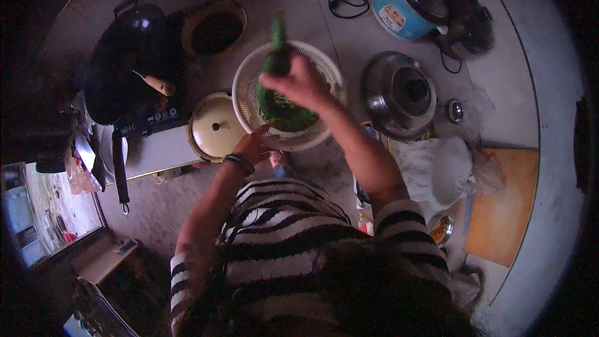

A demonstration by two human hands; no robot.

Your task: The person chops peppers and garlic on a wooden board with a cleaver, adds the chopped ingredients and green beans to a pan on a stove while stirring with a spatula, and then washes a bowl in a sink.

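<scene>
A round white plastic colander (239, 82) is in front of my body, with dark green leafy vegetables (292, 119) inside it. My left hand (253, 146) grips its near-left rim, thumb over the edge. Above the basket, my right hand (302, 79) is closed around a bunch of greens (277, 61). The upper end of that bunch sticks out past the far rim and is blurred. My right hand covers part of what lies in the colander.
A cream lid (213, 126) lies left of the colander, near a round opening (215, 30). Farther left are a black wok (112, 65) and a wooden-handled tool (159, 85). On the right are a lidded steel pot (379, 96), a blue rice cooker (402, 9) and an orange-brown board (503, 206).
</scene>
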